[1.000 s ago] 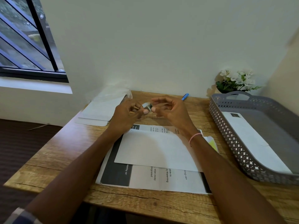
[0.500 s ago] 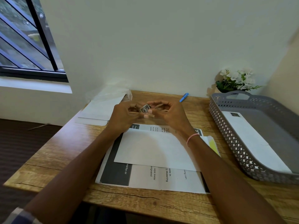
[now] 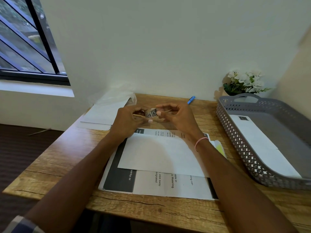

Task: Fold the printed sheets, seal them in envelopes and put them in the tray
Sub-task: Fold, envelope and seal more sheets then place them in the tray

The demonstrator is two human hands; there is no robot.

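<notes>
We pinch a small stamp roll point(image 3: 151, 113) between both hands, left hand point(image 3: 128, 121) and right hand point(image 3: 177, 117), above the envelope point(image 3: 161, 154), whose long axis runs along the worktop's point(image 3: 55, 163) near edge.

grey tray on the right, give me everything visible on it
The tray is grey, plastic-looking, rectangular with rounded corners, with lattice-perforated walls and a cut-out handle at its far end. It sits flat on the desk's right side, in front of white flowers. One white envelope with a small dark mark lies inside. Neither hand touches it.
</notes>
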